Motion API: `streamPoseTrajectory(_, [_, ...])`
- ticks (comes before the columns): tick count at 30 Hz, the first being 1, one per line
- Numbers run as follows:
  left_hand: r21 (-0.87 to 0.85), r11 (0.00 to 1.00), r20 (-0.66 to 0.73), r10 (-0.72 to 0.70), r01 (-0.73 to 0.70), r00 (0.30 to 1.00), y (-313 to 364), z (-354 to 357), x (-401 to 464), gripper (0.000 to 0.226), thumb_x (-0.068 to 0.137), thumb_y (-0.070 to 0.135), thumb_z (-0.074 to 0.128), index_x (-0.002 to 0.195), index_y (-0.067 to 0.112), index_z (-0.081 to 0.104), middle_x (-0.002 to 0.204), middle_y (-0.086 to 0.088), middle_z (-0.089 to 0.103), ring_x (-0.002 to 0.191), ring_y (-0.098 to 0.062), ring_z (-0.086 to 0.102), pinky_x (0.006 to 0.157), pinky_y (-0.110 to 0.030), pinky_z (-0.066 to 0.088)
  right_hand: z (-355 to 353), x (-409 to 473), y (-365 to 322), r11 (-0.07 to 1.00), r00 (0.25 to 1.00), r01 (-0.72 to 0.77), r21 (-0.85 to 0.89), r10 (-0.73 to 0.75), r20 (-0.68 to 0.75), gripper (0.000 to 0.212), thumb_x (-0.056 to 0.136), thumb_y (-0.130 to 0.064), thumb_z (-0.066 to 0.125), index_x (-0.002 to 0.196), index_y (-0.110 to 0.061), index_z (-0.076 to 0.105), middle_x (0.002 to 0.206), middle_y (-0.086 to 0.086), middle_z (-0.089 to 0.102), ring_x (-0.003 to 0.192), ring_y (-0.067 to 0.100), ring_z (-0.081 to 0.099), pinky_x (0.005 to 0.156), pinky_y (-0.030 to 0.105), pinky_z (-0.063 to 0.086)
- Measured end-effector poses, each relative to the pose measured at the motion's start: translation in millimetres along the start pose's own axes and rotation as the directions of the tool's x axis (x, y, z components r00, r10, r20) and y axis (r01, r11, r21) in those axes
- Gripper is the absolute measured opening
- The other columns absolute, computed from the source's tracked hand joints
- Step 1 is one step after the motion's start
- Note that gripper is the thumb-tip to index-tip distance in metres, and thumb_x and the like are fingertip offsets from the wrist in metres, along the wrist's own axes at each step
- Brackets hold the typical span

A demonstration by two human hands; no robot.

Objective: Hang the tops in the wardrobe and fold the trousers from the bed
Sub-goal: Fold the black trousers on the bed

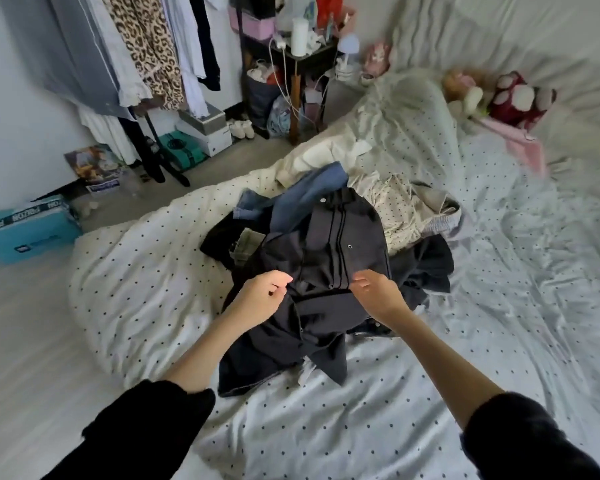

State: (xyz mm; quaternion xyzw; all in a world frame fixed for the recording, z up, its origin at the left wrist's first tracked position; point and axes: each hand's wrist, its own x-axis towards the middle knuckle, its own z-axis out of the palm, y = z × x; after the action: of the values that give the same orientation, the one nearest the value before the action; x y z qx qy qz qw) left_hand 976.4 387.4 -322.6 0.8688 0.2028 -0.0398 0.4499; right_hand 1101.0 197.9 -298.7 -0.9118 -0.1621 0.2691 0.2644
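A heap of clothes lies in the middle of the bed (pixel 465 341). On top is a dark garment (pixel 329 251) with black stripes and metal snaps. Blue denim (pixel 309 195) shows behind it, a cream dotted top (pixel 395 206) lies to its right, and more dark clothes (pixel 426 265) sit underneath. My left hand (pixel 262 297) hovers at the dark garment's left side, fingers loosely curled with no cloth visible between them. My right hand (pixel 374 292) is at its right side, fingers likewise loosely curled. A clothes rail (pixel 146 53) with hung tops stands at the far left.
A rolled dotted duvet (pixel 129 271) runs along the bed's left edge. Turquoise boxes (pixel 25 233) and a shoe box (pixel 205 129) sit on the floor by the rail. A cluttered bedside stand (pixel 291 57) and soft toys (pixel 499 95) are at the bed's head.
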Motion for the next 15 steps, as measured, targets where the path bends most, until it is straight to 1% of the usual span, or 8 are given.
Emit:
streamPoseTrajectory(2, [0.056, 0.998, 0.132, 0.018, -0.025, 0.991, -5.4, 23.5, 21.3, 0.032, 0.096, 0.013, 0.046, 0.126, 0.016, 0.056, 0.127, 0.003, 0.058, 0.113, -0.010, 0.053, 0.086, -0.012, 0.036, 7.0, 18.4, 18.8, 0.996, 0.996, -0.086, -0.014, 0.086, -0.010, 0.038, 0.096, -0.022, 0.048, 0.132, -0.012, 0.049, 0.131, 0.009, 0.055, 0.119, 0.025, 0.051, 0.095, 0.035, 0.044])
streamPoseTrajectory(4, [0.075, 0.995, 0.266, 0.037, -0.058, 0.963, -8.4, 51.6, 42.6, 0.033, 0.096, 0.014, 0.047, 0.129, 0.018, 0.053, 0.132, 0.005, 0.053, 0.119, -0.009, 0.048, 0.089, -0.012, 0.033, 11.6, 37.3, 36.7, 0.982, 0.981, -0.186, -0.029, 0.184, -0.060, 0.041, 0.095, -0.022, 0.049, 0.135, -0.011, 0.047, 0.136, 0.010, 0.048, 0.123, 0.028, 0.046, 0.097, 0.036, 0.041])
streamPoseTrajectory(5, [0.086, 0.993, 0.285, 0.048, -0.076, 0.957, -7.9, 60.3, 43.4, 0.034, 0.096, 0.014, 0.047, 0.129, 0.018, 0.052, 0.134, 0.005, 0.050, 0.122, -0.009, 0.046, 0.092, -0.013, 0.033, 14.0, 39.4, 41.2, 0.977, 0.974, -0.211, -0.043, 0.206, -0.093, 0.043, 0.095, -0.021, 0.050, 0.136, -0.011, 0.044, 0.138, 0.012, 0.044, 0.127, 0.029, 0.041, 0.100, 0.037, 0.038])
streamPoseTrajectory(7, [0.101, 0.990, 0.288, 0.070, -0.103, 0.955, -6.8, 75.7, 53.0, 0.037, 0.096, 0.011, 0.047, 0.132, 0.018, 0.048, 0.137, 0.003, 0.045, 0.127, -0.012, 0.042, 0.099, -0.018, 0.032, 15.7, 48.6, 51.2, 0.961, 0.954, -0.275, -0.041, 0.268, -0.133, 0.051, 0.095, -0.022, 0.052, 0.141, -0.009, 0.037, 0.143, 0.013, 0.036, 0.131, 0.032, 0.034, 0.104, 0.039, 0.033])
streamPoseTrajectory(9, [0.157, 0.978, 0.280, 0.092, -0.141, 0.955, -8.0, 88.1, 64.3, 0.043, 0.095, 0.010, 0.048, 0.137, 0.016, 0.043, 0.141, 0.001, 0.039, 0.131, -0.016, 0.036, 0.106, -0.024, 0.031, 18.4, 57.3, 61.4, 0.936, 0.927, -0.350, 0.037, 0.351, -0.129, 0.059, 0.094, -0.023, 0.054, 0.145, -0.008, 0.029, 0.146, 0.015, 0.031, 0.132, 0.033, 0.033, 0.106, 0.041, 0.032])
streamPoseTrajectory(11, [0.244, 0.956, 0.288, 0.089, -0.162, 0.953, -11.5, 96.1, 73.0, 0.049, 0.094, 0.012, 0.050, 0.141, 0.018, 0.037, 0.144, -0.001, 0.033, 0.133, -0.018, 0.032, 0.107, -0.032, 0.032, 21.1, 64.5, 71.4, 0.907, 0.899, -0.409, 0.102, 0.419, -0.128, 0.062, 0.093, -0.026, 0.055, 0.145, -0.006, 0.028, 0.145, 0.016, 0.034, 0.132, 0.034, 0.036, 0.106, 0.042, 0.034])
streamPoseTrajectory(13, [0.321, 0.930, 0.282, 0.086, -0.178, 0.955, -16.2, 100.3, 74.3, 0.051, 0.094, 0.015, 0.050, 0.142, 0.020, 0.034, 0.144, 0.000, 0.033, 0.133, -0.018, 0.033, 0.105, -0.033, 0.033, 22.4, 69.9, 77.4, 0.899, 0.889, -0.428, 0.096, 0.438, -0.134, 0.058, 0.093, -0.032, 0.054, 0.142, -0.007, 0.034, 0.139, 0.014, 0.046, 0.130, 0.033, 0.039, 0.104, 0.044, 0.037])
streamPoseTrajectory(15, [0.373, 0.906, 0.204, 0.128, -0.197, 0.971, -17.9, 102.3, 75.1, 0.048, 0.094, 0.017, 0.051, 0.140, 0.019, 0.037, 0.139, 0.001, 0.039, 0.128, -0.017, 0.038, 0.101, -0.031, 0.035, 20.4, 76.5, 79.1, 0.894, 0.882, -0.435, 0.105, 0.447, -0.147, 0.049, 0.093, -0.037, 0.052, 0.133, -0.009, 0.048, 0.126, 0.012, 0.058, 0.124, 0.033, 0.045, 0.101, 0.047, 0.040])
